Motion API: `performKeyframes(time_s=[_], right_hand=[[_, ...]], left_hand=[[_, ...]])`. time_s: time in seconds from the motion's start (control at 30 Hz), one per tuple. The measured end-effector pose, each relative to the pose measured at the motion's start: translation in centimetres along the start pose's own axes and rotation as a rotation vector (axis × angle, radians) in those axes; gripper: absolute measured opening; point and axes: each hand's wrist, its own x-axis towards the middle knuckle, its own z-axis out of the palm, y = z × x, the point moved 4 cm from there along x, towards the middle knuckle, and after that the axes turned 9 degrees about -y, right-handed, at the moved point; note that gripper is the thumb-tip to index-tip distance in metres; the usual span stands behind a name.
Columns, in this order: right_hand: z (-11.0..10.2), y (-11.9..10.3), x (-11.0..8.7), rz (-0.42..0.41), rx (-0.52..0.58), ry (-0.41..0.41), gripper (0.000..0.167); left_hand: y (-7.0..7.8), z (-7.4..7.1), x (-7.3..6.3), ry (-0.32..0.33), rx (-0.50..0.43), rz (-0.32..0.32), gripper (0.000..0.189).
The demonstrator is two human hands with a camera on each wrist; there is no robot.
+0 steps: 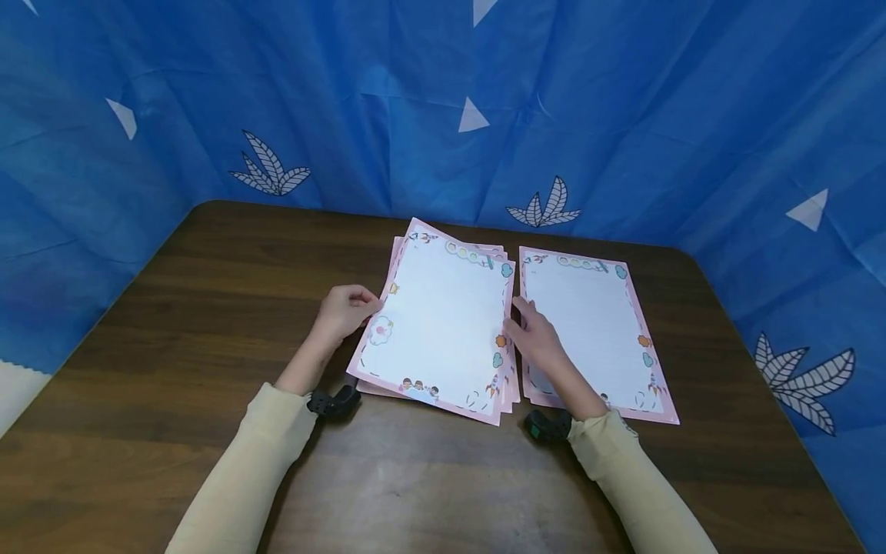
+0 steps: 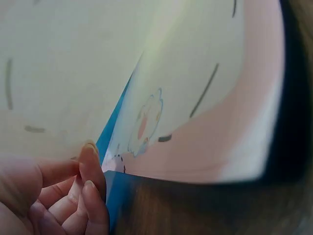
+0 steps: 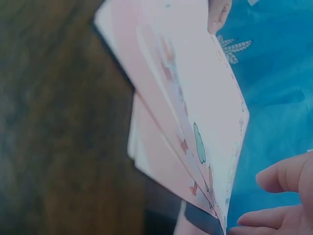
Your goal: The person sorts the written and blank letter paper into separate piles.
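A white sheet of paper (image 1: pixel 443 323) with a pink border and small cartoon drawings lies tilted over a stack of matching sheets (image 1: pixel 514 377). At its left edge my left hand (image 1: pixel 346 309) pinches the paper between thumb and fingers; the left wrist view shows this hand (image 2: pixel 63 191) close up, with the sheet bending away. My right hand (image 1: pixel 534 335) is beside the right edge of the sheets. In the right wrist view its thumb (image 3: pixel 281 176) stands apart from the fingers, which lie close to the paper edges.
Another matching sheet (image 1: pixel 588 323) lies flat to the right, partly under my right forearm. All of it rests on a dark brown wooden table (image 1: pixel 228 308). Behind hangs a blue curtain (image 1: pixel 415 115) with white triangles and leaf prints. Each wrist wears a black strap.
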Motion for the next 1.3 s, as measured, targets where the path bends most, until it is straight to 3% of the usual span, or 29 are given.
performKeyframes(time_s=[0.2,0.33,0.53,0.8,0.97,1.3], right_hand=[[0.0,-0.1,-0.1,-0.012,0.037,0.017,0.056],[0.0,0.0,-0.2,-0.009,0.135,0.02,0.055],[-0.2,0.1,-0.3,0.019,0.215,0.09,0.05],[-0.7,0.6,-0.3,0.08,0.302,0.136,0.048],[-1.2,1.0,-0.4,0.138,0.406,0.167,0.032],[-2.7,2.0,-1.2,0.117,0.403,0.199,0.026]], left_hand=[[-0.2,0.0,-0.1,-0.009,-0.123,-0.016,0.021],[-0.3,0.0,-0.1,-0.014,-0.183,-0.038,0.024],[-0.1,0.1,-0.4,-0.003,-0.243,-0.056,0.025],[0.1,0.4,-0.6,0.008,-0.266,-0.047,0.025],[0.3,0.6,-0.6,0.01,-0.284,-0.045,0.026],[1.9,1.5,-0.4,-0.07,-0.257,-0.034,0.024]])
